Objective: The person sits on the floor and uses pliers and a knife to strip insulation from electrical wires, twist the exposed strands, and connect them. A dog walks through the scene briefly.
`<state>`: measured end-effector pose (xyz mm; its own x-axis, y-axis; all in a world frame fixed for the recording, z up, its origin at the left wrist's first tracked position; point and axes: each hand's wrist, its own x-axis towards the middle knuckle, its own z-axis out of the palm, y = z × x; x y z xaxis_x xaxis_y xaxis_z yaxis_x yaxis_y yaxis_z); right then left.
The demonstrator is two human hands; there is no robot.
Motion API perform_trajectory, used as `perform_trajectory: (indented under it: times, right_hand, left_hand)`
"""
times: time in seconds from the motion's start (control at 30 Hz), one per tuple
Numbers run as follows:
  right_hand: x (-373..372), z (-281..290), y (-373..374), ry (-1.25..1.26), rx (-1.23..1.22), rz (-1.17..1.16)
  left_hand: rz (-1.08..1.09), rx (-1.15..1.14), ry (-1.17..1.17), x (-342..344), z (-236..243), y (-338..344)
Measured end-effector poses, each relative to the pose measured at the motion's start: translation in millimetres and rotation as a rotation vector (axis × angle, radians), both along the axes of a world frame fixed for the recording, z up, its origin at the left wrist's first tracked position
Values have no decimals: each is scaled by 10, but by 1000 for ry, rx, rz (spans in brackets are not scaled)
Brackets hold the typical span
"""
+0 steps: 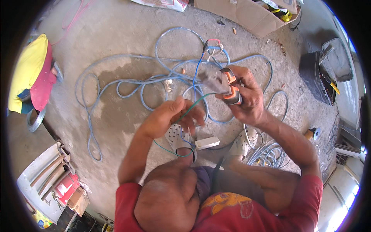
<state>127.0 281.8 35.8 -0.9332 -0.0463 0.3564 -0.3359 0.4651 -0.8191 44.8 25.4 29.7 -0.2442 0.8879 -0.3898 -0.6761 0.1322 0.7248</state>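
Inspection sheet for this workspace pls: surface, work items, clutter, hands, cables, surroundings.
Surface: concrete floor, with darker patches.
Work items: orange-and-black handled tool, its head blurred; green wire running between it and the left hand.
Clutter: white block between the feet; small scraps scattered about.
Hands: right hand grips the tool; left hand curled at the wire, blurred, grip unclear.
Cables: blue cable in loose loops ahead; coiled cable by the right shoe.
Surroundings: cardboard box ahead; dark tool bin to the right; yellow-and-pink bundle to the left.
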Motion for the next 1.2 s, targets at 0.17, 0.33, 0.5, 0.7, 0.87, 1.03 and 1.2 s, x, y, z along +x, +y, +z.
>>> perform_trajectory:
  times: [0.17,0.33,0.5,0.7,0.87,1.03,1.2]
  right_hand:
    - [-82,-60,305,202,278,95]
    - [99,-73,442,158,338,151]
    - [296,-90,262,80,310,260]
    - [590,96,516,-669,12,484]
    - [702,151,422,-933,-165,642]
    - [918,16,278,-966,-377,594]
    - [937,-9,307,-981,-348,589]
  left_hand:
    - [-133,-5,-328,63,-12,394]
    - [-131,-26,-323,157,-141,541]
    - [-31,-40,803,365,-353,408]
    - [-136,6,1436,194,-105,-57]
    - [11,46,1358,247,-195,-223]
    - [60,39,1303,270,-240,-155]
    - [7,32,1303,218,-209,-124]
